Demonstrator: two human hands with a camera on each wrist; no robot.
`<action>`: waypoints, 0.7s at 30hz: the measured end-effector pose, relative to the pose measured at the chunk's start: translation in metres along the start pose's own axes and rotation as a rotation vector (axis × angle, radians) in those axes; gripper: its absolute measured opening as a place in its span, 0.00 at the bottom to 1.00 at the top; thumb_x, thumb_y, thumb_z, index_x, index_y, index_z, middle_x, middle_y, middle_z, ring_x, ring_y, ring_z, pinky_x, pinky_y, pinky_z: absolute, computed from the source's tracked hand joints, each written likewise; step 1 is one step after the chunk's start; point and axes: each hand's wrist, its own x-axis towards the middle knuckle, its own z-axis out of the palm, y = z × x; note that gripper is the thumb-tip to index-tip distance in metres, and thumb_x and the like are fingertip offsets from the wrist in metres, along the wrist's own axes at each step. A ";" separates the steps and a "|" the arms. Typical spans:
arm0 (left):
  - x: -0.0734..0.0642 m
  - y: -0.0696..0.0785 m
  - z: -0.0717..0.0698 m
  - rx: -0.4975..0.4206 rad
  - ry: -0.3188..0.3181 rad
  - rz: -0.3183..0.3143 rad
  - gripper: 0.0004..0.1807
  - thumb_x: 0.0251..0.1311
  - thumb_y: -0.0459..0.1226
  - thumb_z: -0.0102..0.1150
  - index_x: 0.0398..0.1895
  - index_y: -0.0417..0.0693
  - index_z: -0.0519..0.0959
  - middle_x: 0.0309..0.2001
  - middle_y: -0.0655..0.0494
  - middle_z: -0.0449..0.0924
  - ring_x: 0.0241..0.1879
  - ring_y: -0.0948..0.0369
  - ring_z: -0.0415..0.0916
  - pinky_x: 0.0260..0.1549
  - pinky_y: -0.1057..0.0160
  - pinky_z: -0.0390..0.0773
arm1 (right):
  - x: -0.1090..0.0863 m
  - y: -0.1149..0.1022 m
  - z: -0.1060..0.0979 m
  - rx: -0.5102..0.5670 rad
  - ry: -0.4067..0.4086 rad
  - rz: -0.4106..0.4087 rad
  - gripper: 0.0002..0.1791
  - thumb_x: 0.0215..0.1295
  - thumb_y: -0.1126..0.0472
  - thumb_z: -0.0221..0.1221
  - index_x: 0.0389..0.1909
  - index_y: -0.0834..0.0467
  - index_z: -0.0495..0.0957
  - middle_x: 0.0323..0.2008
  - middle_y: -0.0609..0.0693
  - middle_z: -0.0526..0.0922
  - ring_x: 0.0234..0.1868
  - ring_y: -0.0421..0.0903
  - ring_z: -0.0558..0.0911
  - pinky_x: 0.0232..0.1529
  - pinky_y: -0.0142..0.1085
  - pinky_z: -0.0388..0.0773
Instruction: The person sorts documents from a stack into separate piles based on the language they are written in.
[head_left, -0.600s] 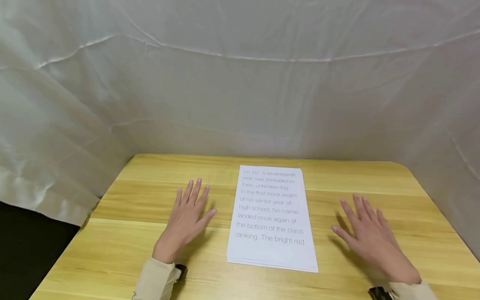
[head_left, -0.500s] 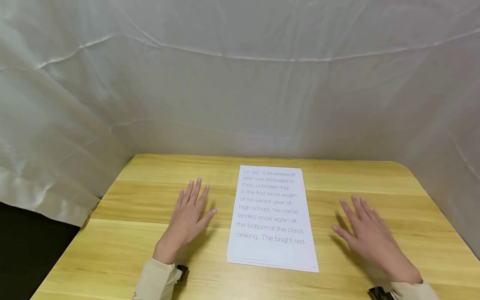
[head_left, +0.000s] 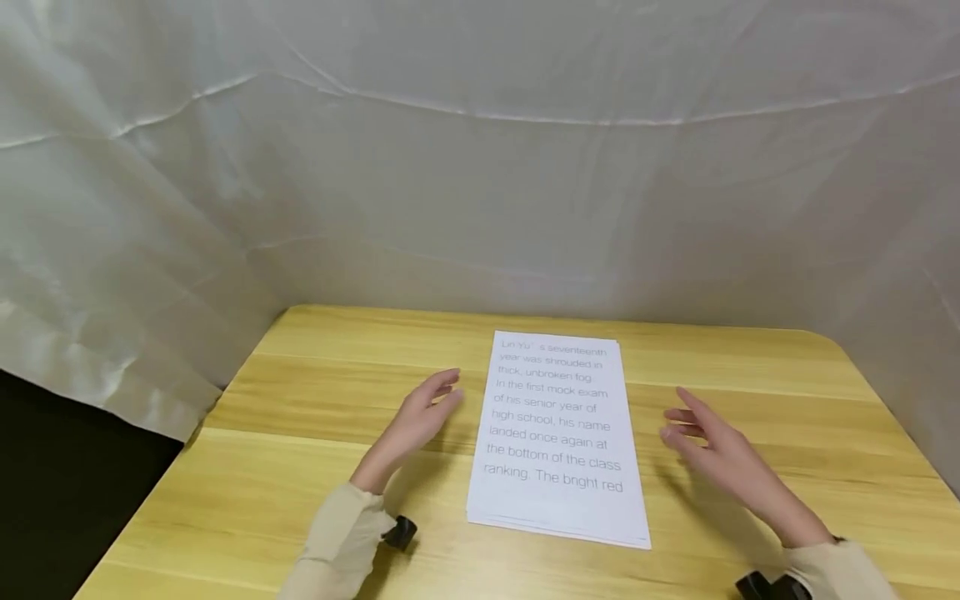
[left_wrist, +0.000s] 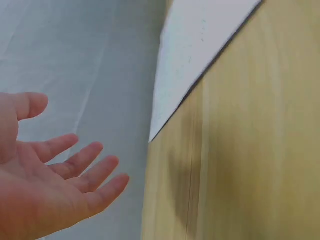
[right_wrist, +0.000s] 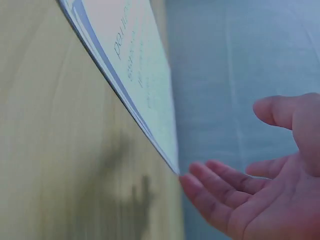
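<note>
A small stack of white printed sheets point(head_left: 557, 433) lies flat on the wooden table, large English text facing up. Left of it, my left hand point(head_left: 411, 425) hovers with its palm turned inward toward the sheets; in the left wrist view the left hand point(left_wrist: 55, 185) has relaxed, slightly bent fingers and holds nothing. On the other side, my right hand point(head_left: 720, 454) hangs over the wood, palm also facing the stack. The right wrist view shows the right hand point(right_wrist: 265, 190) with fingers loosely extended and nothing in it. Several sheet edges point(right_wrist: 120, 95) show along the stack's side.
The pale wooden table point(head_left: 300, 400) has rounded far corners. A whitish cloth curtain point(head_left: 480, 183) hangs behind it and along the sides. Black bands point(head_left: 400, 533) sit at both wrists, by beige sleeves point(head_left: 337, 542). A dark area point(head_left: 67, 475) shows at lower left.
Both hands have turned from palms down with spread fingers to palms facing each other. The left hand has moved right, toward the sheets. The head view has shifted slightly.
</note>
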 end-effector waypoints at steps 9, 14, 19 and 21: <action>0.031 -0.002 0.019 -0.033 -0.029 -0.179 0.27 0.72 0.43 0.47 0.70 0.45 0.64 0.65 0.42 0.64 0.60 0.45 0.66 0.57 0.43 0.67 | 0.038 0.005 0.008 0.285 -0.109 0.113 0.33 0.73 0.58 0.53 0.71 0.69 0.55 0.51 0.67 0.74 0.49 0.58 0.79 0.44 0.42 0.81; 0.042 -0.007 0.021 -0.061 -0.041 -0.235 0.29 0.72 0.42 0.47 0.71 0.40 0.61 0.61 0.42 0.69 0.52 0.49 0.72 0.55 0.48 0.71 | 0.051 0.007 0.017 0.274 -0.120 0.177 0.33 0.72 0.61 0.53 0.71 0.72 0.53 0.47 0.65 0.74 0.45 0.54 0.78 0.42 0.41 0.81; 0.051 -0.010 0.023 -0.020 -0.057 -0.249 0.30 0.71 0.42 0.48 0.71 0.37 0.60 0.60 0.41 0.70 0.54 0.48 0.72 0.55 0.49 0.71 | 0.061 0.013 0.025 0.220 -0.108 0.262 0.33 0.72 0.61 0.52 0.69 0.76 0.53 0.50 0.68 0.72 0.45 0.54 0.78 0.43 0.40 0.81; 0.053 -0.011 0.025 0.002 -0.066 -0.264 0.30 0.71 0.42 0.49 0.71 0.37 0.61 0.62 0.40 0.68 0.59 0.47 0.68 0.58 0.48 0.69 | 0.064 0.016 0.027 0.190 -0.110 0.285 0.34 0.72 0.59 0.52 0.68 0.76 0.53 0.54 0.71 0.71 0.46 0.55 0.78 0.43 0.41 0.81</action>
